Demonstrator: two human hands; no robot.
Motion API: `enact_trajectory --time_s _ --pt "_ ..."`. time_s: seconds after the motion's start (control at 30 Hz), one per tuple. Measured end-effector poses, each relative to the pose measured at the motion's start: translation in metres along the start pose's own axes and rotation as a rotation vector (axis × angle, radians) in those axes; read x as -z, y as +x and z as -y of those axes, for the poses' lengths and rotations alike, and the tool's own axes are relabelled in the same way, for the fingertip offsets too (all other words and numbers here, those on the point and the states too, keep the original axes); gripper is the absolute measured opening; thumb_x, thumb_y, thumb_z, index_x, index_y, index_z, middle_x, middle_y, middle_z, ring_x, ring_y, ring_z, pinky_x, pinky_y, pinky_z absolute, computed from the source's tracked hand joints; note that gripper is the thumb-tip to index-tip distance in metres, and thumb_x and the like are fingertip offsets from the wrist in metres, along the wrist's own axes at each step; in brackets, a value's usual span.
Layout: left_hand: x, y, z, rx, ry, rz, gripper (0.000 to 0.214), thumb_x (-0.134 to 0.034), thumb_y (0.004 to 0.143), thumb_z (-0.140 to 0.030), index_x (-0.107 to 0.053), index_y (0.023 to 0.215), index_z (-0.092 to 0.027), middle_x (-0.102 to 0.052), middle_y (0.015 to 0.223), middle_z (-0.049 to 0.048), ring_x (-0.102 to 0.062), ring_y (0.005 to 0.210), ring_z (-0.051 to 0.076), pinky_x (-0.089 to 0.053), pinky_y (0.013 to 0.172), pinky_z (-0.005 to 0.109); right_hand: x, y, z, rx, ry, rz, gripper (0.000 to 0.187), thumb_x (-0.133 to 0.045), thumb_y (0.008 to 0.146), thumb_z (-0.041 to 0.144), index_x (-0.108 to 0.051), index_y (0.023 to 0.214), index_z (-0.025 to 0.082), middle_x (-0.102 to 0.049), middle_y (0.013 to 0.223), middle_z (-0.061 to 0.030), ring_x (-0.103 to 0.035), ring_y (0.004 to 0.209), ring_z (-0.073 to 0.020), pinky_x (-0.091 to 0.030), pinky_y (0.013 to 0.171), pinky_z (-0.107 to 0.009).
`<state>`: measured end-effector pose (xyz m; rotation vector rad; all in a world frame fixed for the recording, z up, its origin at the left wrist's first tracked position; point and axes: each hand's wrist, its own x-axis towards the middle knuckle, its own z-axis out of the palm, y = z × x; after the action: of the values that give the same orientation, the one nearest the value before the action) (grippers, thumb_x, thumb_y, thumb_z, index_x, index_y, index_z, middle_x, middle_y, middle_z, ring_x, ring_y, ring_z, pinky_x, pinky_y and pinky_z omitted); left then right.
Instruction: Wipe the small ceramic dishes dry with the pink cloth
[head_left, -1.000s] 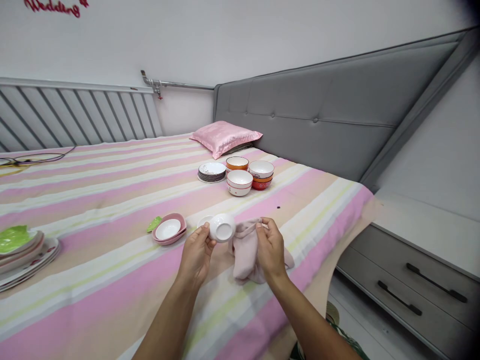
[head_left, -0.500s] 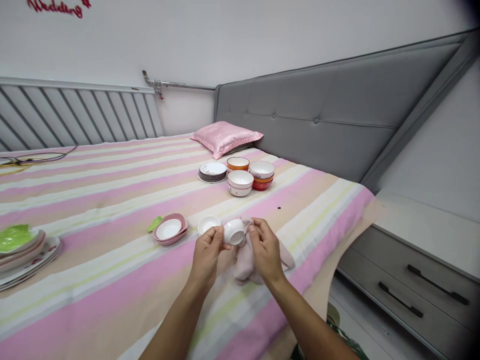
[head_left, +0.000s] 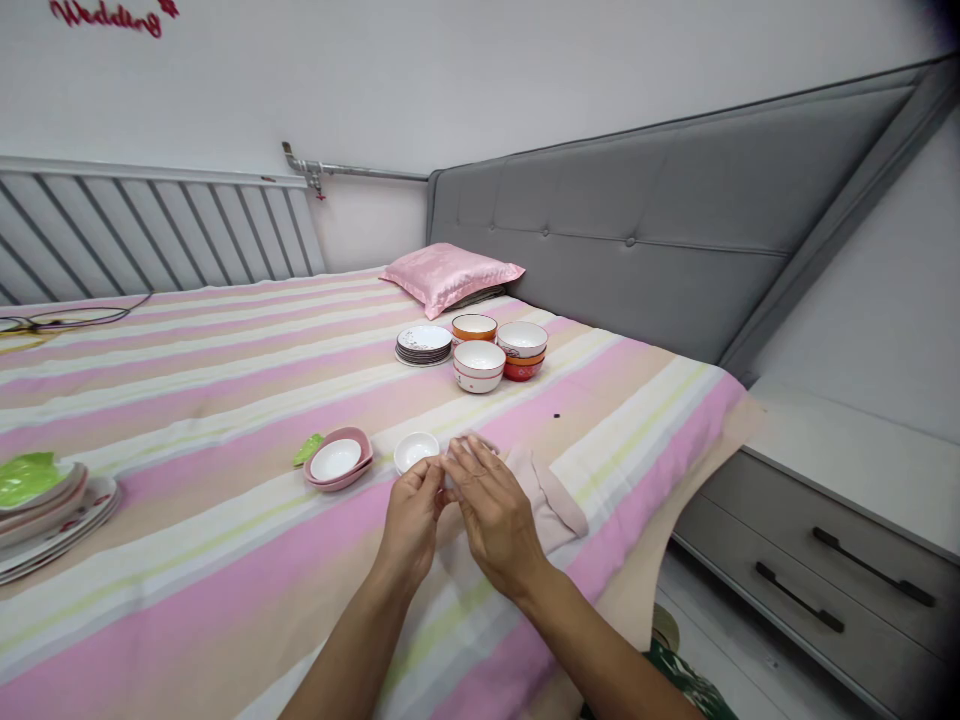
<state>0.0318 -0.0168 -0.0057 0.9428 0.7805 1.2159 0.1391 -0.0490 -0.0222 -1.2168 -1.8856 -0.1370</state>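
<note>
My left hand is closed, pinching a small white bowl that is now almost wholly hidden behind my fingers. Over that bowl lies my right hand, its fingers together and pressing a pale pink cloth against it. The loose part of the cloth hangs to the right, onto the bed. Just beyond my left fingers another small white bowl sits upright on the sheet. Left of it are stacked pink dishes with a white dish inside, and a green leaf-shaped piece beside them.
Farther back on the striped bed stand a stack of plates and several stacked bowls. More plates with a green leaf dish lie at the left edge. A pink pillow rests near the grey headboard; a drawer cabinet is at right.
My right hand has moved left and turned over the small bowl with the cloth, covering the bowl, which was visible before. My left hand keeps its pinch in nearly the same place.
</note>
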Motion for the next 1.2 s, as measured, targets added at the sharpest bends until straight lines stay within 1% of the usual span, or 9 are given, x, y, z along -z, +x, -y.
enact_trajectory --time_s 0.13,0.23,0.33,0.43,0.57,0.7,0.87,1.0,1.2 --pt "0.0 -0.001 0.001 -0.013 0.024 0.024 0.021 -0.06 0.075 -0.032 -0.065 0.082 -0.013 -0.059 0.075 0.0022 -0.049 0.063 0.008 -0.044 0.06 0.019 0.0 0.001 0.001 0.038 -0.037 -0.01 0.047 -0.033 0.085 0.008 -0.042 0.129 0.021 -0.044 0.133 -0.0025 -0.028 0.13 -0.019 -0.034 0.103 -0.042" --pt "0.0 -0.002 0.0 -0.009 0.013 0.01 0.019 -0.061 0.075 -0.032 -0.064 0.077 -0.013 -0.056 0.07 -0.0004 -0.049 0.061 0.007 -0.044 0.055 0.016 0.0 0.002 -0.001 -0.004 -0.013 -0.027 0.047 -0.032 0.085 0.008 -0.042 0.129 0.02 -0.043 0.134 -0.0027 -0.028 0.13 -0.0183 -0.033 0.104 -0.043" --pt "0.0 0.0 0.0 0.014 -0.048 -0.015 0.018 -0.061 0.075 -0.03 -0.062 0.074 -0.012 -0.053 0.066 -0.0022 -0.048 0.058 0.005 -0.043 0.05 0.012 0.001 0.002 -0.003 -0.072 0.043 -0.019 0.048 -0.03 0.085 0.008 -0.038 0.131 0.018 -0.037 0.138 -0.0036 -0.024 0.131 -0.017 -0.03 0.106 -0.041" --pt "0.002 0.002 -0.001 0.056 -0.157 -0.04 0.014 -0.06 0.077 -0.025 -0.062 0.081 -0.011 -0.056 0.071 -0.0005 -0.053 0.06 0.005 -0.046 0.049 0.011 0.002 0.002 -0.003 -0.164 0.117 -0.009 0.048 -0.03 0.088 0.012 -0.03 0.135 0.017 -0.032 0.141 -0.0037 -0.022 0.132 -0.0161 -0.028 0.108 -0.04" --pt "0.005 0.006 -0.005 0.121 -0.374 -0.137 0.009 -0.053 0.081 -0.013 -0.061 0.082 -0.01 -0.06 0.072 0.0008 -0.058 0.058 0.005 -0.049 0.048 0.01 0.0 0.0 -0.001 -0.274 0.194 0.013 0.051 -0.03 0.09 0.02 -0.017 0.139 0.016 -0.024 0.144 -0.0051 -0.021 0.132 -0.0154 -0.028 0.108 -0.038" --pt "0.006 0.011 -0.009 0.207 -0.591 -0.202 0.016 -0.044 0.086 -0.01 -0.059 0.08 -0.009 -0.064 0.072 0.0023 -0.061 0.058 0.006 -0.05 0.047 0.008 -0.004 -0.002 0.003 -0.256 0.188 0.019 0.057 -0.032 0.09 0.023 -0.007 0.141 0.016 -0.014 0.147 -0.0068 -0.015 0.134 -0.0183 -0.027 0.108 -0.041" --pt "0.008 0.014 -0.012 0.372 -0.765 -0.145 0.021 -0.039 0.089 -0.018 -0.057 0.094 -0.008 -0.066 0.075 0.0049 -0.065 0.065 0.008 -0.051 0.051 0.007 -0.005 -0.003 0.007 -0.186 0.112 0.019 0.059 -0.032 0.089 0.02 -0.004 0.141 0.015 -0.008 0.147 -0.01 -0.01 0.134 -0.0212 -0.025 0.108 -0.044" --pt "0.01 0.013 -0.011 0.463 -0.799 -0.087 0.028 -0.037 0.09 -0.021 -0.053 0.109 -0.009 -0.068 0.082 0.0077 -0.066 0.069 0.009 -0.052 0.053 0.007 -0.005 -0.002 0.005 -0.206 0.11 -0.001 0.06 -0.032 0.089 0.019 -0.003 0.141 0.016 -0.007 0.148 -0.0097 -0.011 0.134 -0.0207 -0.027 0.107 -0.043" --pt "0.014 0.012 -0.01 0.573 -0.829 0.081 0.033 -0.038 0.09 -0.023 -0.049 0.117 -0.008 -0.069 0.085 0.0105 -0.066 0.071 0.01 -0.051 0.054 0.006 -0.004 -0.002 -0.004 -0.236 0.186 0.002 0.059 -0.032 0.09 0.023 -0.003 0.141 0.016 -0.009 0.148 -0.009 -0.01 0.135 -0.0181 -0.025 0.108 -0.039"
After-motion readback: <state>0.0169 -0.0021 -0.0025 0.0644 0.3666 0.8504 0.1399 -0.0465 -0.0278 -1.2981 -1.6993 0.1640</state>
